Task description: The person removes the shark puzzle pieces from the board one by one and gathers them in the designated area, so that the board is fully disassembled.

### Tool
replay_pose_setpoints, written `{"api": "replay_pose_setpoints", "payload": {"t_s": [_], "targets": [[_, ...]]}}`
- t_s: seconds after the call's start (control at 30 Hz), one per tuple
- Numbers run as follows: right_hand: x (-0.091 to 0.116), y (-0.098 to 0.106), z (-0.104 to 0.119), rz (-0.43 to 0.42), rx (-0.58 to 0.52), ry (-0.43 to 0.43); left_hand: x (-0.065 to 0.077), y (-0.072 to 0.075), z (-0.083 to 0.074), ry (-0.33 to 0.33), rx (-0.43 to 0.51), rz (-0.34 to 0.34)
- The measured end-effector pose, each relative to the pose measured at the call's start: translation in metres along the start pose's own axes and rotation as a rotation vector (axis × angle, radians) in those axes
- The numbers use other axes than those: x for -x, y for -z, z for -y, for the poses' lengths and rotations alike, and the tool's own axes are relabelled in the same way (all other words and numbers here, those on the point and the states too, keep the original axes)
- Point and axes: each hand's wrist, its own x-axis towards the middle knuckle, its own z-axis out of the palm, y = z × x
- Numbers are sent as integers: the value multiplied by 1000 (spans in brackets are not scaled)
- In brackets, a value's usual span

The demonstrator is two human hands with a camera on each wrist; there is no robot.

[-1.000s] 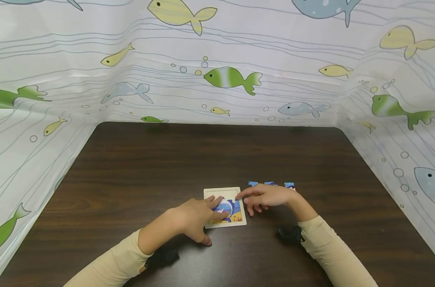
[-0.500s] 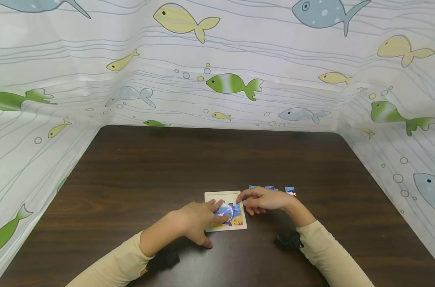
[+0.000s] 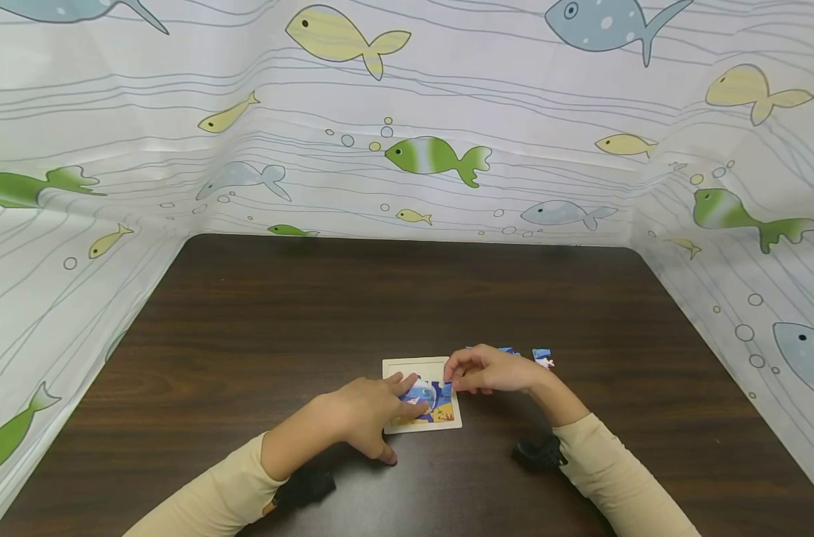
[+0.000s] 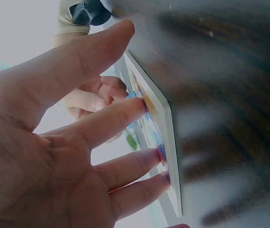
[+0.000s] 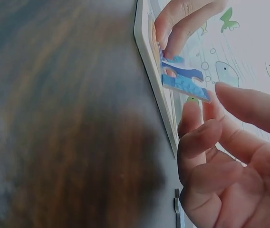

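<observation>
A small square jigsaw puzzle in a cream frame lies on the table, its lower part filled with a blue and yellow sea picture. My left hand has fingers spread, with several fingertips resting on the picture; the thumb stretches past the frame's near edge. At the frame's right side, my right hand pinches a blue puzzle piece by its edge between thumb and index finger. That piece stands tilted up out of the picture in the right wrist view. The other right fingers are curled.
Loose blue puzzle pieces lie on the dark table behind the right hand: one piece at the right, others partly hidden by the hand. A fish-patterned white cloth hangs around the table's back and sides.
My right index finger has bent from lying extended over the frame, and thumb and finger now pinch the raised piece. My left hand stays in place. The head view shifted slightly earlier.
</observation>
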Motion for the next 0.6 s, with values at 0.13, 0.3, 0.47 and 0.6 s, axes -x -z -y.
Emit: {"api": "replay_pose_setpoints", "payload": {"t_s": [0.13, 0.3, 0.47, 0.6], "targets": [[-1, -1, -1, -9, -15, 3, 0, 0, 0, 0, 7, 4], [-2, -1, -1, -11, -27, 12, 0, 0, 0, 3, 12, 5], [-1, -1, 0, -3, -24, 11, 0, 0, 0, 3, 0, -4], [-1, -3, -1, 3, -26, 5, 0, -1, -1, 6, -6, -8]]}}
